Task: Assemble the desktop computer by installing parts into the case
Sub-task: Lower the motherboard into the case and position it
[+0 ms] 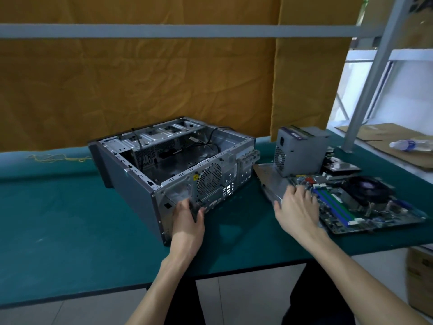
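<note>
I see the computer case (164,165) lying on its side at the centre of the frame, open face up, on the green table (58,219). Its rear panel with the round fan grille faces the lower right, toward the camera. Black cables loop inside the bare metal bay.

My left hand (187,219) is in the lower middle of the frame, at the near bottom corner of the case's rear panel. Its fingers and thumb are curled round a dark edge there — it grips the case.

My right hand (296,207) is to the right of centre. Its fingers lie fairly straight and spread, resting on the left edge of the motherboard (365,207) where that meets a flat grey metal panel (274,181). I cannot tell whether the fingertips hook under anything.

The motherboard lies flat at the right of the frame, well apart from the case, with blue and green memory slots and a black cooler fan (370,186) on it. Just behind it stands the grey power supply (302,151), upright — resting on the far end of the metal panel.

At the far right edge a plastic water bottle (407,144) lies on cardboard (384,141). An orange cloth (140,85) hangs across the upper half of the frame.
</note>
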Tool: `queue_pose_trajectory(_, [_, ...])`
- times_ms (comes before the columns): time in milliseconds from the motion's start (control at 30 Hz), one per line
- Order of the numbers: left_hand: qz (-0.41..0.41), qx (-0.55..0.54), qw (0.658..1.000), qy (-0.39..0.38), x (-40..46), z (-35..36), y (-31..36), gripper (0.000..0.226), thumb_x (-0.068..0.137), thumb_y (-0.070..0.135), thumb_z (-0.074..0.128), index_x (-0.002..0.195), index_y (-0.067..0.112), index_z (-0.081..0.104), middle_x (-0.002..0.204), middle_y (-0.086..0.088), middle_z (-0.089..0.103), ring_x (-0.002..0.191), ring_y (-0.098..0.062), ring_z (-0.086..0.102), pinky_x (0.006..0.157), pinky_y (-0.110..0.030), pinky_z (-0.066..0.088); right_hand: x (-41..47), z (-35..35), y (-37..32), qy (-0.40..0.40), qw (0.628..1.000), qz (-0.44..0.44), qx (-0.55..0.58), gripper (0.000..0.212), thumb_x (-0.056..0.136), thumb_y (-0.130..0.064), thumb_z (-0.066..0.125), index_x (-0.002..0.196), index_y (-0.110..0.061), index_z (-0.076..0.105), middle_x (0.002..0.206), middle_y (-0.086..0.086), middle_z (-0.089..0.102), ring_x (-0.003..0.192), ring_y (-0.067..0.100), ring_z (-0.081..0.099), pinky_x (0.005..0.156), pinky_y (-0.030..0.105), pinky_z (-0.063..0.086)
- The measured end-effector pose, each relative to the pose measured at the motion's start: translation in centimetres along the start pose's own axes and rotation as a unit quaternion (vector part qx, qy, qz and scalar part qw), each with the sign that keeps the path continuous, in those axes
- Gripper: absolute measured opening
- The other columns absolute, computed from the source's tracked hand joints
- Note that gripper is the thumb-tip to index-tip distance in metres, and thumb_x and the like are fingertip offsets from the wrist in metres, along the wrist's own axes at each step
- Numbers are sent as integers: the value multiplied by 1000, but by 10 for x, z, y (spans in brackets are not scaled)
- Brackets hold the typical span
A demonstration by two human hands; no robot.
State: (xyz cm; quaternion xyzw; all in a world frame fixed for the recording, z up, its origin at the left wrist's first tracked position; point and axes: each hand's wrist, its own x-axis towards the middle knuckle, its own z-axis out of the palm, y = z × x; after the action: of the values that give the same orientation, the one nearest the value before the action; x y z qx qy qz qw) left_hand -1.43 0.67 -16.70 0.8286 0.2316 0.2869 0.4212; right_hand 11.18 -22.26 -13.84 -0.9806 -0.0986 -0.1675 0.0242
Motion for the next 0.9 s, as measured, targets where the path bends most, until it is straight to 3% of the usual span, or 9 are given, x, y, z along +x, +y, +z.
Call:
queue_pose_trajectory(100, [-10,14,1000,12,0,0,3,22,98,25,65,82,22,49,81,0,59,74,-18,58,61,-30,41,2,-2,6,-52,999,-3,-11,34,103,-27,53,130,-6,55,132,13,58,122,29,57,96,38,49])
queue_pose_trajectory(200, [-4,21,1000,13,-1,1,3,25,98,24,64,80,23,46,79,0,57,72,-18,57,58,-28,38,-8,-4,6,-31,999,-10,-6,26,105,-22,50,126,-7,53,126,10,57,111,27,63,83,36,54])
queue_pose_trajectory(300, [3,27,999,23,2,1,3,28,97,23,65,79,25,45,77,2,57,69,-11,56,55,-20,35,-24,-4,0,17,985,-67,156,19,107,-29,47,115,-12,53,112,3,54,83,18,60,61,20,41])
queue_pose_trajectory(367, [-6,22,1000,20,3,2,3,24,97,24,66,82,23,48,80,1,60,73,-15,59,59,-25,43,-34,-5,-7,-18,943,-122,308,11,104,-26,53,108,-16,56,105,-4,54,79,6,54,65,13,40])
queue_pose_trajectory(433, [-12,18,1000,6,3,2,2,18,98,25,64,88,19,51,87,-4,62,81,-23,61,71,-37,51,-43,-4,-14,-60,913,-171,365,6,101,-28,58,101,-22,58,99,-12,56,84,2,55,70,10,40])
queue_pose_trajectory(567, [2,25,1000,1,3,1,1,15,99,25,63,92,17,52,93,-6,62,87,-26,60,77,-41,51,-51,1,-17,-104,901,-234,351,11,94,-43,59,98,-34,61,94,-21,57,89,1,57,74,24,50])
queue_pose_trajectory(900, [-3,29,1000,6,5,2,0,18,96,29,65,94,14,55,93,-8,62,85,-28,60,78,-43,53,-46,3,-22,-130,878,-247,389,15,90,-47,60,97,-35,67,94,-21,61,88,5,61,77,33,54])
